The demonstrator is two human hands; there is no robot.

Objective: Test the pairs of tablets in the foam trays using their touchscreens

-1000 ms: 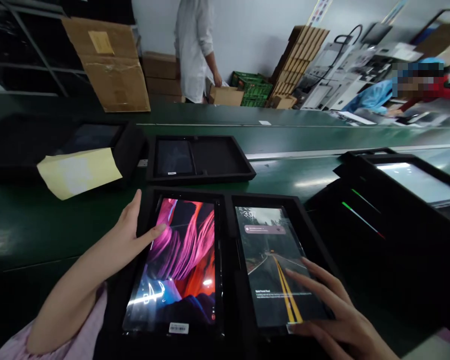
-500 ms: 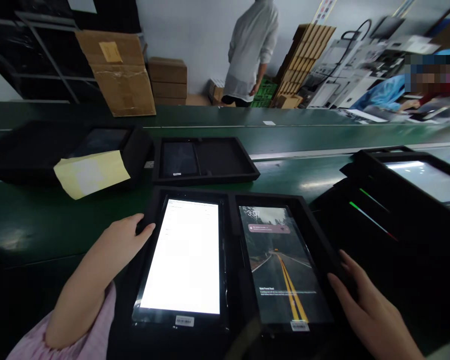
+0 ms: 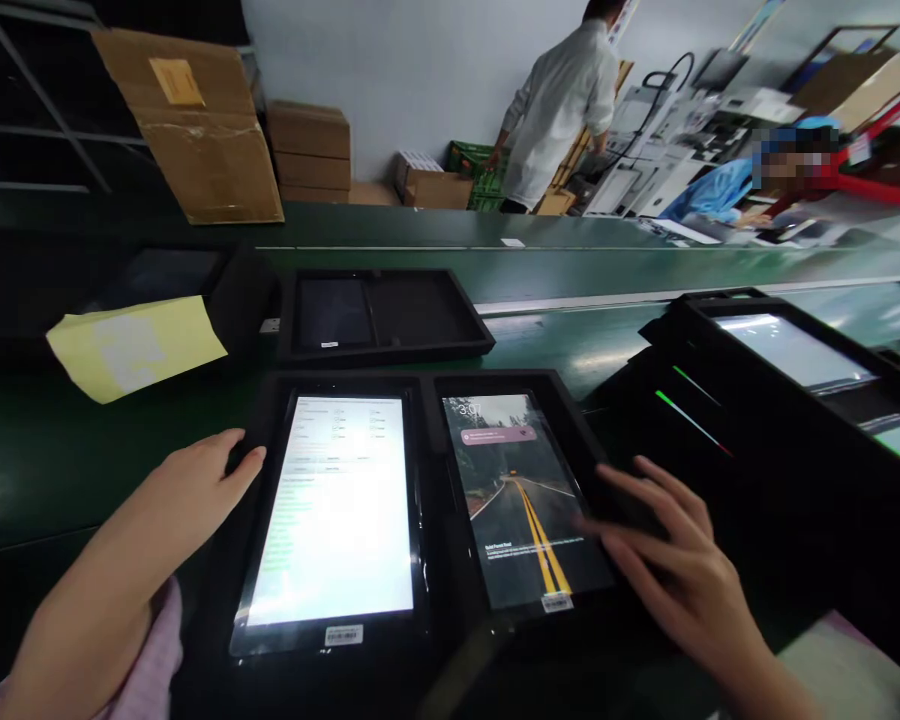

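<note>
Green assembly-line bench [image 3: 450, 235] spans the room. Beyond it, white wall [image 3: 412, 80] with stacked cardboard boxes [image 3: 307, 145] and green plastic crates [image 3: 469, 165] at its foot. Far left, dark metal shelving [image 3: 37, 110], flattened cardboard sheet [image 3: 187, 125] leaning against it.

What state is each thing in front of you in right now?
Left tablet, screen on, showing a text page
Right tablet, lock screen on, road picture, 3:07
Far tablet, screen dark, in its tray
Left hand, open, fingertips at the tray rim
Right hand, open, fingers over the Right tablet's lower right edge
Yellow sheet, lying loose on a black case
</note>
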